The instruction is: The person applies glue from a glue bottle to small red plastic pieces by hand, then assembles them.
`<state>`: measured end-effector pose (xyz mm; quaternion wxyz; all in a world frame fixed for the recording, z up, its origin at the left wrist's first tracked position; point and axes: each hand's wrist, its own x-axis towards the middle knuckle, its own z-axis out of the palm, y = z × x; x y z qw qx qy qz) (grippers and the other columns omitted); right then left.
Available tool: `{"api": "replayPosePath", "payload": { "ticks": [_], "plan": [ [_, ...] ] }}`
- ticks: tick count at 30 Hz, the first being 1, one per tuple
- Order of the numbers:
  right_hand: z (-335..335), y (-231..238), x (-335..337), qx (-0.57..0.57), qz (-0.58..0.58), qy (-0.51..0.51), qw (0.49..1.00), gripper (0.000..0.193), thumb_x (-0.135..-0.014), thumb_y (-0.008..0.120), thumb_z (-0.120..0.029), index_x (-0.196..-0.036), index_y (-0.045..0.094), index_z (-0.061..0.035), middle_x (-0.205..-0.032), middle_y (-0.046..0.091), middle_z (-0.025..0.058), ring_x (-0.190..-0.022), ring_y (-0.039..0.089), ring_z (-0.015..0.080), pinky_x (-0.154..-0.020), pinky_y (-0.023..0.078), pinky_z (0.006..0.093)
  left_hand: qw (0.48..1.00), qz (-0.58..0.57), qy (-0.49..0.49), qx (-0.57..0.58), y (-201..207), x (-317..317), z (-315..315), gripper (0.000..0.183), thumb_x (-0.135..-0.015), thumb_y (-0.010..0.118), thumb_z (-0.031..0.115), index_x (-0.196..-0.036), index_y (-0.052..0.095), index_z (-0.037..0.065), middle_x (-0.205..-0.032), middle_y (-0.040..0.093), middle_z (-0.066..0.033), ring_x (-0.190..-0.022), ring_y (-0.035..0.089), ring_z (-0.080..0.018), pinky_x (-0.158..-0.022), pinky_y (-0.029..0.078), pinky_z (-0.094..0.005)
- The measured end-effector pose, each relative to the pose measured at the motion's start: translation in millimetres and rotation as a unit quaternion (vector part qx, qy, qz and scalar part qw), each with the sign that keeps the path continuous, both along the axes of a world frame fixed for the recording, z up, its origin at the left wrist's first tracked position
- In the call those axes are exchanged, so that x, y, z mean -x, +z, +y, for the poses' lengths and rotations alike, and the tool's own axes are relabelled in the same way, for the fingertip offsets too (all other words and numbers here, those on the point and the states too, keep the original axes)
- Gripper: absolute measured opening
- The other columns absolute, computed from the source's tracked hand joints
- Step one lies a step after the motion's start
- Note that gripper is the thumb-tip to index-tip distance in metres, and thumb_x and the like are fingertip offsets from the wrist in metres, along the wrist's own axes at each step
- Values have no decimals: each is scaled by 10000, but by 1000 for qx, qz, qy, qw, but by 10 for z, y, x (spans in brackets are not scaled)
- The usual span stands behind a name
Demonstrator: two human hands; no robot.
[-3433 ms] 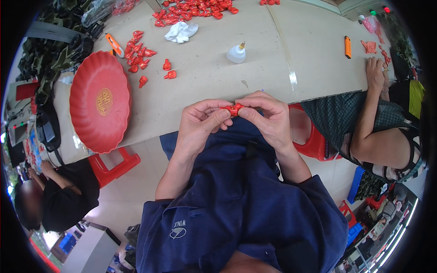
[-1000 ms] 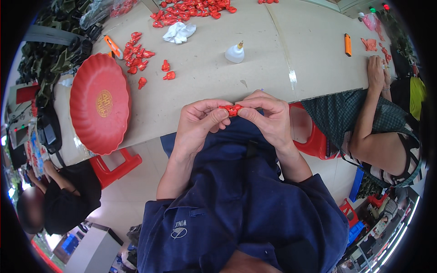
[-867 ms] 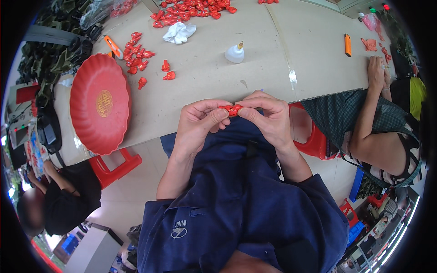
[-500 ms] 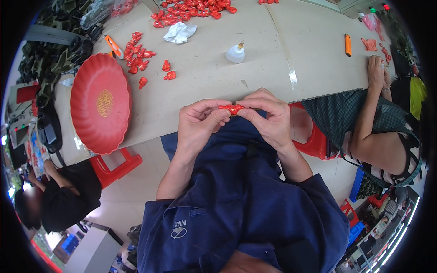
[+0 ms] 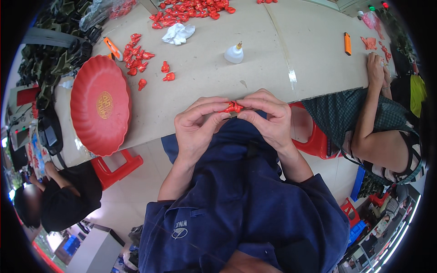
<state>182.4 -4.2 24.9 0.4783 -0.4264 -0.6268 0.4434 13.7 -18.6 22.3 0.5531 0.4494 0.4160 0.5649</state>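
Note:
Between my two hands, at the table's near edge, is a small glossy red plastic piece with a dark gap near its middle. My left hand pinches its left end between thumb and fingers. At the other end, my right hand grips it the same way. My fingertips cover both ends, so I cannot tell whether it is one part or two. Similar red pieces lie in a small heap at the left, with a few loose ones beside them.
A scalloped red tray rests on the table's left side. Farther back are a white squeeze bottle, a crumpled white cloth, an orange cutter, another orange tool and a large red pile. A co-worker's arm is at right.
The red piece has tilted slightly, and a dark gap now shows in it. My left fingers have shifted a little left and lie flatter along its top.

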Motion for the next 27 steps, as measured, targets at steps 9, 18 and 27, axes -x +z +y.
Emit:
{"api": "replayPosePath", "payload": {
  "ticks": [9, 18, 27],
  "plan": [
    [-3, -6, 19, -56, -15, 5, 998, 184, -659, 722, -23, -840, 688, -26, -740, 641, 67, -674, 572, 165, -614, 438, 256, 997, 38, -11, -61, -52, 62, 6, 151, -735, 636, -86, -840, 687, 9, -912, 650, -139, -737, 592, -128, -490, 444, -180],
    [-4, -32, -2, -67, -3, 15, 998, 210, -628, 733, 11, -831, 683, -3, -754, 637, 85, -678, 556, 169, -597, 423, 257, 993, 74, -18, -88, -50, 57, 40, 144, -728, 647, -79, -824, 693, 18, -899, 655, -138, -718, 598, -120, -478, 439, -185],
    [43, 46, -29, -24, -44, 7, 999, 149, -702, 687, -28, -851, 674, -16, -773, 641, 80, -705, 579, 179, -635, 451, 267, 991, -54, -42, 115, -43, 21, 15, 188, -789, 642, 6, -973, 626, -32, -725, 645, -73, -621, 580, -71, -450, 385, -147]
  ]
}}
